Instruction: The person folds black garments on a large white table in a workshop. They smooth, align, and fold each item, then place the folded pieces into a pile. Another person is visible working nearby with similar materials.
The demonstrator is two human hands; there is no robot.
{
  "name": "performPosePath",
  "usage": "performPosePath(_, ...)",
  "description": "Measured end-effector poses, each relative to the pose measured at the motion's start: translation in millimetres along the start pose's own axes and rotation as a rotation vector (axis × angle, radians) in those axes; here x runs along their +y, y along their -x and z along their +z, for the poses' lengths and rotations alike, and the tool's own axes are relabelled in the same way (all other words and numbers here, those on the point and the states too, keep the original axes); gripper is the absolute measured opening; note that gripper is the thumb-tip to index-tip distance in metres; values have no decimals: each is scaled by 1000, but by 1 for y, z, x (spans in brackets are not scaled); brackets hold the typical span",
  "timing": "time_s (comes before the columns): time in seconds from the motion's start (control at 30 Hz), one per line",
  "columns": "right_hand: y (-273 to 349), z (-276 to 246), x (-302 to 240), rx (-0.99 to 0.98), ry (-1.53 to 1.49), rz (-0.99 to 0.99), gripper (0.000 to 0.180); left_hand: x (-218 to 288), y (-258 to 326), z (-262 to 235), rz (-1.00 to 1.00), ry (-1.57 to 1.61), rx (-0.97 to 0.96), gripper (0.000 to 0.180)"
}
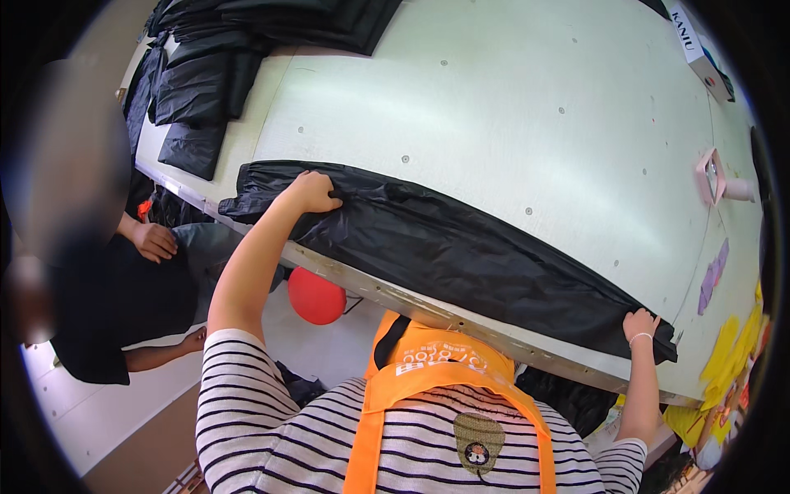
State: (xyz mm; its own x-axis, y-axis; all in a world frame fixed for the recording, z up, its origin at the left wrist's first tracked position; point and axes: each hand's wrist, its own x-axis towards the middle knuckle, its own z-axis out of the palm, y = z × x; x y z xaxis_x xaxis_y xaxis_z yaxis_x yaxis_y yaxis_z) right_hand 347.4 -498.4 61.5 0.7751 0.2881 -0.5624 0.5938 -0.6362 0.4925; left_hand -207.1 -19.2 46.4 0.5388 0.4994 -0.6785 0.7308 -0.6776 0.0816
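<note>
On the table (485, 107), left hand (315, 192) and right hand (640, 324) grip black fabric (461, 257) — underside hidden.

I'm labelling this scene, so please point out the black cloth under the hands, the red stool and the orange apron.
Black cloth (461, 259): head view, middle of its long strip.
Red stool (317, 296): head view, its round seat.
Orange apron (448, 346): head view, its front panel.
</note>
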Motion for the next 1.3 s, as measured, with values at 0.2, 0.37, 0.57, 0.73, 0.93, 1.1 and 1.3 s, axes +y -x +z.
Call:
performPosePath(0.2, 78, -59, -140, 677, -433, -457, 44, 8, 8, 17, -46, -90, 241, 41)
performPosePath(0.37, 204, -125, -389, 776, -461, -1262, 49, 3, 2, 16, -33, -48, 282, 42)
performPosePath(0.57, 204, -109, -482, 594, -347, -1155, 65, -69, 73, -4, 109, 90, 495, 74)
performPosePath(0.73, 203, -108, -480, 612, -329, -1139, 64, -205, 123, 33, -79, 570, 413, 67)
performPosePath(0.93, 208, -113, -485, 615, -324, -1148, 63, -224, 85, 85, -197, 1656, 669, 21)
performPosePath(1.1, 206, -113, -486, 622, -361, -1159, 62, -224, 76, 94, -271, 1644, 826, 20)
performPosePath(1.3, 200, -111, -484, 601, -380, -1131, 64, -86, 65, 23, -148, 632, 1261, 44)
